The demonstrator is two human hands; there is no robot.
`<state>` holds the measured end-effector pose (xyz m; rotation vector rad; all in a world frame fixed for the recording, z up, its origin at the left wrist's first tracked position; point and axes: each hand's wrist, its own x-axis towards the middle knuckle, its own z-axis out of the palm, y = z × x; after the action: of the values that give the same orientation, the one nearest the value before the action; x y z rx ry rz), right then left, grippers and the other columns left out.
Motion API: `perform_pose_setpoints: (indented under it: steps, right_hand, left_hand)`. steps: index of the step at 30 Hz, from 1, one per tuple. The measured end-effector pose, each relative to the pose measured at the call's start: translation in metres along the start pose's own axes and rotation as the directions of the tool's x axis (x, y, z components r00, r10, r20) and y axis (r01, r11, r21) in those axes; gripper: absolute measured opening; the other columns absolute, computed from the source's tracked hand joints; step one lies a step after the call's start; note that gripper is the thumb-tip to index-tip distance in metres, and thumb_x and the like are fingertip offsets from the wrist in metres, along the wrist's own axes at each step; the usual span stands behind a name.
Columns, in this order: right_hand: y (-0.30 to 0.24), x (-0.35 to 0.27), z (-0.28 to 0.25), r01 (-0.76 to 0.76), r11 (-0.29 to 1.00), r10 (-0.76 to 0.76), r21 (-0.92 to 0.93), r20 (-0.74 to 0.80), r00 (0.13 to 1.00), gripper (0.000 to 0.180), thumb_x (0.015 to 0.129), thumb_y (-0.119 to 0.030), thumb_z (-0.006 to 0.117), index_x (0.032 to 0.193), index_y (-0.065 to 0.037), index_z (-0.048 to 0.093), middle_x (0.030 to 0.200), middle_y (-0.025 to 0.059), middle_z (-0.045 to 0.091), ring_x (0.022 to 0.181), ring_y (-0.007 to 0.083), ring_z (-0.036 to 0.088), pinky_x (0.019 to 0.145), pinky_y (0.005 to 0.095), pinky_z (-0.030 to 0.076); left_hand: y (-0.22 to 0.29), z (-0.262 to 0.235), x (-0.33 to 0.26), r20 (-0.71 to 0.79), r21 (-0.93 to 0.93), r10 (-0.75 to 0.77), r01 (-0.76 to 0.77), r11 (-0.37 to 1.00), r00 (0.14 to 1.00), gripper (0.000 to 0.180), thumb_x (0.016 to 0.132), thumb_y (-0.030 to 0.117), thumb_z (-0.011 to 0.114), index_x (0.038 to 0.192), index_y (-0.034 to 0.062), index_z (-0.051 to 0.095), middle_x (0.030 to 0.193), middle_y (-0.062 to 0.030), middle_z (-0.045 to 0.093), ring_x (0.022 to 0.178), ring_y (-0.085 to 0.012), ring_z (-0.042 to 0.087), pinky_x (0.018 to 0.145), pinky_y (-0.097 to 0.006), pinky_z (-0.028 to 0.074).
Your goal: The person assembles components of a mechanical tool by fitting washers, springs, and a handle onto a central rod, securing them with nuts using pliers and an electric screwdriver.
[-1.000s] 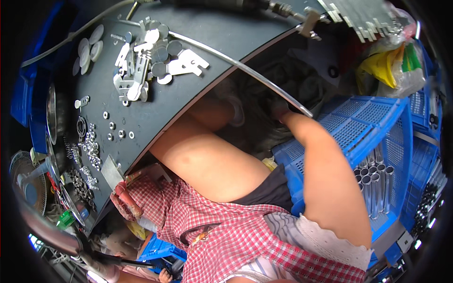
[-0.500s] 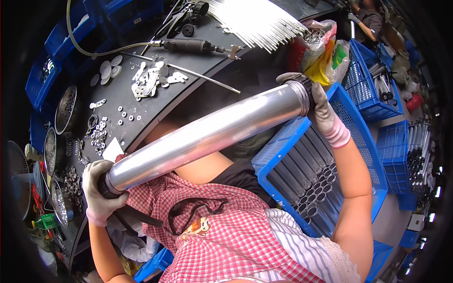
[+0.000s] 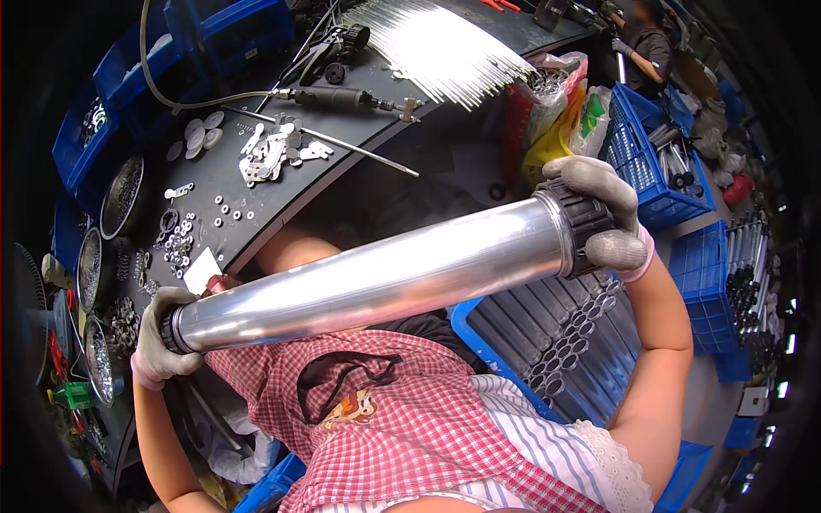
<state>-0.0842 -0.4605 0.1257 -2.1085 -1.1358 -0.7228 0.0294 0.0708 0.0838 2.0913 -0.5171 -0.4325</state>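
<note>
A shiny metal tube [image 3: 376,278] with a black cap at each end lies across my lap, tilted up toward the right. My gloved left hand [image 3: 164,338] is closed around the black cap at its left end. At the right end, my gloved right hand [image 3: 611,214] wraps its fingers over the ribbed black cap [image 3: 584,224]. Beneath the tube's right part is a blue crate [image 3: 479,329] of upright or slanted metal tubes [image 3: 556,342].
The dark workbench [image 3: 282,205] on the left carries small washers, springs, flat metal pieces [image 3: 267,154], round trays [image 3: 121,197] and an air tool [image 3: 333,97]. Thin metal rods [image 3: 445,51] lie at the back. Plastic bags [image 3: 556,111] and blue crates [image 3: 637,145] stand right; another person [image 3: 646,47] works beyond.
The tube's right end has come nearer and shifted right and down. My right hand now has its fingers over the black cap; my left hand has moved slightly left.
</note>
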Motion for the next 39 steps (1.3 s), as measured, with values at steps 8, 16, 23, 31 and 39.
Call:
perform_pose_setpoints:
  steps: [8,16,23,31,39]
  right_hand:
    - [-0.011,0.016,0.02,-0.357,0.933,0.36,0.047,-0.089,0.929,0.085,0.077,-0.063,0.068,0.129,0.0,0.043,0.119,0.0172,0.054,0.106,0.0258,0.056,0.088,0.035,0.047]
    - [0.017,-0.001,0.041,-0.289,0.942,0.273,0.173,0.112,0.955,0.096,0.078,-0.06,0.066,0.145,-0.004,0.027,0.123,0.0187,0.049,0.104,0.0201,0.053,0.088,0.0332,0.046]
    - [-0.002,0.003,0.06,-0.699,0.635,0.706,0.33,0.118,0.698,0.099,0.078,-0.08,0.045,0.141,-0.004,0.035,0.123,0.011,0.052,0.102,0.0194,0.054,0.086,0.0304,0.047]
    - [0.024,0.032,0.074,-0.692,0.72,0.662,0.047,0.25,0.706,0.077,0.089,-0.062,0.046,0.133,0.002,0.043,0.117,0.0159,0.056,0.101,0.0281,0.056,0.088,0.0399,0.047]
    - [0.078,0.116,0.118,-0.814,0.349,0.804,0.465,0.298,0.515,0.064,0.089,-0.037,0.056,0.138,0.0,0.038,0.131,0.0177,0.051,0.117,0.0304,0.054,0.095,0.0381,0.047]
  left_hand:
    - [0.0,0.01,0.008,-0.044,0.08,-0.014,0.018,0.997,0.999,0.075,0.043,0.019,0.077,0.112,0.0013,0.053,0.1,-0.0065,0.059,0.096,-0.0161,0.057,0.092,-0.03,0.043]
    - [-0.003,0.011,-0.003,-0.113,0.184,0.122,-0.1,0.978,0.986,0.096,0.043,0.029,0.087,0.128,0.0021,0.051,0.105,-0.0134,0.063,0.1,-0.0267,0.061,0.095,-0.036,0.044]
    - [0.008,0.002,-0.008,-0.035,0.367,0.238,-0.209,0.907,0.971,0.092,0.045,0.032,0.085,0.128,0.0067,0.054,0.113,-0.0119,0.061,0.106,-0.0291,0.058,0.098,-0.038,0.042]
    - [0.009,0.0,-0.069,-0.2,0.626,0.348,-0.154,0.765,0.916,0.082,0.049,0.033,0.086,0.123,0.0117,0.058,0.11,-0.0089,0.063,0.103,-0.0285,0.059,0.092,-0.038,0.042]
    - [0.065,-0.013,-0.191,-0.517,0.835,0.358,0.367,0.41,0.777,0.08,0.054,0.031,0.086,0.125,0.0137,0.054,0.109,-0.012,0.063,0.105,-0.0289,0.06,0.095,-0.039,0.045]
